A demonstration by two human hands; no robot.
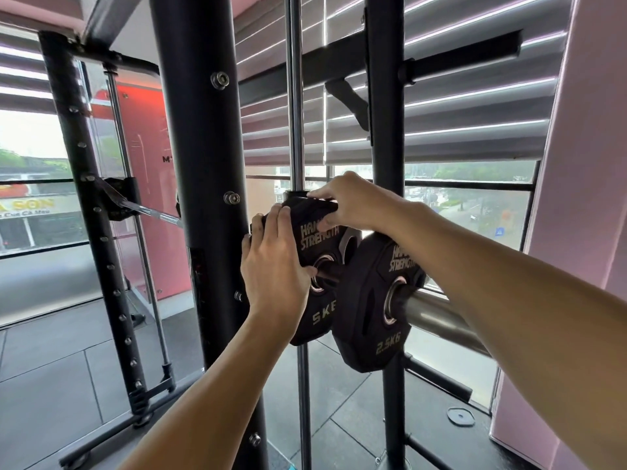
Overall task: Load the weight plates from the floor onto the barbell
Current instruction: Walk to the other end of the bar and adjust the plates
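Both hands gripping the 5 kg plate on the barbell sleeve, beside the 2.5 kg plate.

Black upright crowds the 5 kg plate (2.5 kg plate blocks the right).
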